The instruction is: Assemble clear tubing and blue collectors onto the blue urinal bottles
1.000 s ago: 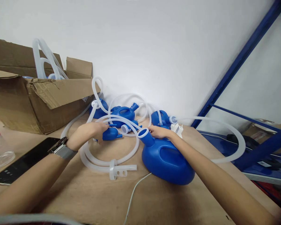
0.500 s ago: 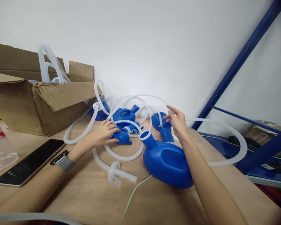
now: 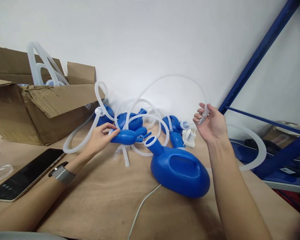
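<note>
My left hand point(image 3: 100, 136) holds a small blue bulb-shaped piece point(image 3: 125, 136) just above the wooden table point(image 3: 102, 203), with clear tubing looped around it. Raised above the table, my right hand point(image 3: 211, 125) pinches the end of a thin clear tube point(image 3: 170, 78) that arcs up and back down toward the pile. A large blue plastic jug point(image 3: 180, 171) with a round spout and a handle lies on its side between my arms. Behind it lie more blue containers point(image 3: 173, 125) tangled in thick clear hoses point(image 3: 252, 150).
An open cardboard box point(image 3: 40, 106) with hoses sticking out stands at the left. A black phone point(image 3: 25, 175) lies near my left wrist, with a clear plastic object at the far left edge. A white cable point(image 3: 140, 210) runs across the table. A blue metal rack point(image 3: 260, 56) stands at the right.
My right hand has left the jug's spout, taken the thin tube's end and lifted it up to the right. My left hand has picked the small blue piece up off the table.
</note>
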{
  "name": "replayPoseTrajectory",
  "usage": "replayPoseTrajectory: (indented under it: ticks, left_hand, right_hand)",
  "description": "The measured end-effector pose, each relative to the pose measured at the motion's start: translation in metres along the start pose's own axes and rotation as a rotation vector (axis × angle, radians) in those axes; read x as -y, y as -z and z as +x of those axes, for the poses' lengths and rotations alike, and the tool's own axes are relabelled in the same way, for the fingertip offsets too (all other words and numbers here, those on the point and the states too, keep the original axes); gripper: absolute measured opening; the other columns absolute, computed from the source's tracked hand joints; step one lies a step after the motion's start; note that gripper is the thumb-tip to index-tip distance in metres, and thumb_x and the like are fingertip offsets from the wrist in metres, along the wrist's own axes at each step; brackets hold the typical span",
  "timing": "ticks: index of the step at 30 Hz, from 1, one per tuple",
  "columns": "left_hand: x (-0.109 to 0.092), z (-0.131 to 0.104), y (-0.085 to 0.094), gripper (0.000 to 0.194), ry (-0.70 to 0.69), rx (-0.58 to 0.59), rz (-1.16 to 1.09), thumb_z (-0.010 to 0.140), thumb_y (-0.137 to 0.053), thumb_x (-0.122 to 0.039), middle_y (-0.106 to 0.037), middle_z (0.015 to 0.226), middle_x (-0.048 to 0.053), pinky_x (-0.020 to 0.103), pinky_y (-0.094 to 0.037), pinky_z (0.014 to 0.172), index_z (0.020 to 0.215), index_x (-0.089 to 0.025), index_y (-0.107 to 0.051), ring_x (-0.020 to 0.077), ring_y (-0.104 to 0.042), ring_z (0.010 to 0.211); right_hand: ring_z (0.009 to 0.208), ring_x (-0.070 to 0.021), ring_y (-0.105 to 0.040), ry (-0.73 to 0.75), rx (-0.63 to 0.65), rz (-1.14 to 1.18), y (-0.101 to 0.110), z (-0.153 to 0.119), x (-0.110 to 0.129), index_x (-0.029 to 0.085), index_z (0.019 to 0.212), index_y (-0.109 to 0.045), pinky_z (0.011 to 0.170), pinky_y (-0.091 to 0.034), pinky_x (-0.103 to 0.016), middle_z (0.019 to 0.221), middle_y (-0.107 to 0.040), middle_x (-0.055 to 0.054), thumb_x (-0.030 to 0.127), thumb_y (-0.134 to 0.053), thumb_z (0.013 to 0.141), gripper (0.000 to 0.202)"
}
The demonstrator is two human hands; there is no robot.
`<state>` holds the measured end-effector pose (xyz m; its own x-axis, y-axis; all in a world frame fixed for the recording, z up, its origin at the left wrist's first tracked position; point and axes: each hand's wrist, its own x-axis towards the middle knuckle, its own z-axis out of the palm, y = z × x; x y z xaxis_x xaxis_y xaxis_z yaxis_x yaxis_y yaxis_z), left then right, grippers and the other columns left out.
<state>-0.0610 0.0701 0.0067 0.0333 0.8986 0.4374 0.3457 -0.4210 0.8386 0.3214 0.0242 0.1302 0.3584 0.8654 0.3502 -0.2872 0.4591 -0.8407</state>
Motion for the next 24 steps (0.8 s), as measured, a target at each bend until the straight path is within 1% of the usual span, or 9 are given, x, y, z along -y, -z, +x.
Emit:
replayPoseTrajectory:
  ticks: [3, 6, 8, 10, 13, 16, 18, 20, 24]
  left_hand:
    - [0.004, 0.001, -0.001, 0.051, 0.046, -0.055, 0.004, 0.076, -0.073, -0.068, -0.075, 0.104, 0.005, 0.027, -0.052, 0.068, 0.091, -0.019, -0.071, 0.0182, -0.068, 0.08]
    - [0.003, 0.0, 0.0, 0.051, 0.056, -0.065, 0.061, 0.076, -0.072, -0.069, -0.075, 0.098, 0.003, 0.027, -0.049, 0.064, 0.091, -0.02, -0.072, 0.0151, -0.064, 0.069]
    - [0.001, -0.001, 0.0, 0.049, 0.053, -0.085, 0.099, 0.077, -0.071, -0.067, -0.075, 0.097, 0.003, 0.028, -0.05, 0.067, 0.091, -0.02, -0.072, 0.0151, -0.063, 0.069]
    - [0.0, -0.001, 0.0, 0.045, 0.03, -0.111, 0.128, 0.077, -0.072, -0.063, -0.075, 0.098, 0.003, 0.03, -0.053, 0.074, 0.092, -0.02, -0.073, 0.0175, -0.066, 0.078]
    - [0.003, -0.001, -0.001, 0.043, -0.031, -0.118, 0.146, 0.079, -0.071, -0.062, -0.074, 0.105, 0.005, 0.032, -0.055, 0.084, 0.092, -0.021, -0.073, 0.0228, -0.068, 0.099]
    - [0.009, 0.001, -0.003, 0.044, -0.05, -0.084, 0.151, 0.079, -0.068, -0.064, -0.071, 0.121, 0.007, 0.032, -0.056, 0.083, 0.089, -0.021, -0.071, 0.027, -0.064, 0.116]
    - [0.013, 0.002, -0.005, 0.045, -0.002, -0.064, 0.109, 0.079, -0.068, -0.065, -0.067, 0.131, 0.008, 0.031, -0.056, 0.082, 0.088, -0.021, -0.069, 0.0282, -0.062, 0.122]
    - [0.016, 0.002, -0.008, 0.048, 0.087, -0.039, 0.033, 0.078, -0.068, -0.067, -0.068, 0.128, 0.009, 0.031, -0.055, 0.082, 0.087, -0.02, -0.065, 0.0269, -0.065, 0.115]
    - [0.023, 0.002, -0.014, 0.055, 0.177, 0.019, -0.003, 0.079, -0.064, -0.072, -0.072, 0.095, 0.005, 0.028, -0.049, 0.072, 0.087, -0.019, -0.064, 0.0199, -0.065, 0.086]
  right_hand:
    - [0.059, -0.0096, -0.045, -0.171, 0.167, 0.055, -0.008, -0.007, 0.001, 0.021, 0.087, -0.057, 0.057, -0.046, -0.023, 0.071, -0.045, 0.003, 0.027, -0.064, 0.088, 0.01]
    - [0.063, -0.0107, -0.049, -0.257, 0.187, 0.171, -0.021, -0.013, -0.006, 0.021, 0.08, -0.051, 0.063, -0.049, -0.024, 0.071, -0.045, 0.002, 0.024, -0.067, 0.087, 0.018]
    - [0.066, -0.0113, -0.052, -0.303, 0.19, 0.2, -0.029, -0.017, -0.012, 0.021, 0.081, -0.048, 0.064, -0.051, -0.024, 0.072, -0.047, 0.002, 0.025, -0.069, 0.088, 0.023]
    - [0.062, -0.0104, -0.05, -0.326, 0.208, 0.171, -0.036, -0.02, -0.018, 0.022, 0.083, -0.045, 0.058, -0.048, -0.023, 0.072, -0.048, 0.003, 0.031, -0.074, 0.088, 0.031]
    - [0.052, -0.0086, -0.044, -0.314, 0.229, 0.051, -0.045, -0.025, -0.028, 0.024, 0.089, -0.04, 0.045, -0.033, -0.02, 0.067, -0.045, 0.007, 0.047, -0.082, 0.082, 0.048]
    - [0.05, -0.0103, -0.046, -0.269, 0.229, -0.115, -0.052, -0.032, -0.039, 0.026, 0.093, -0.037, 0.041, -0.025, -0.02, 0.065, -0.049, 0.007, 0.065, -0.081, 0.076, 0.062]
    - [0.049, -0.0105, -0.047, -0.255, 0.239, -0.196, -0.056, -0.035, -0.047, 0.026, 0.094, -0.038, 0.041, -0.024, -0.02, 0.066, -0.054, 0.006, 0.072, -0.081, 0.071, 0.067]
    - [0.047, -0.0074, -0.044, -0.264, 0.26, -0.25, -0.058, -0.038, -0.053, 0.024, 0.093, -0.043, 0.04, -0.023, -0.019, 0.071, -0.058, 0.005, 0.074, -0.084, 0.064, 0.07]
    - [0.046, -0.0026, -0.036, -0.272, 0.362, -0.308, -0.057, -0.041, -0.058, 0.02, 0.094, -0.057, 0.041, -0.026, -0.019, 0.075, -0.059, 0.005, 0.068, -0.088, 0.062, 0.066]
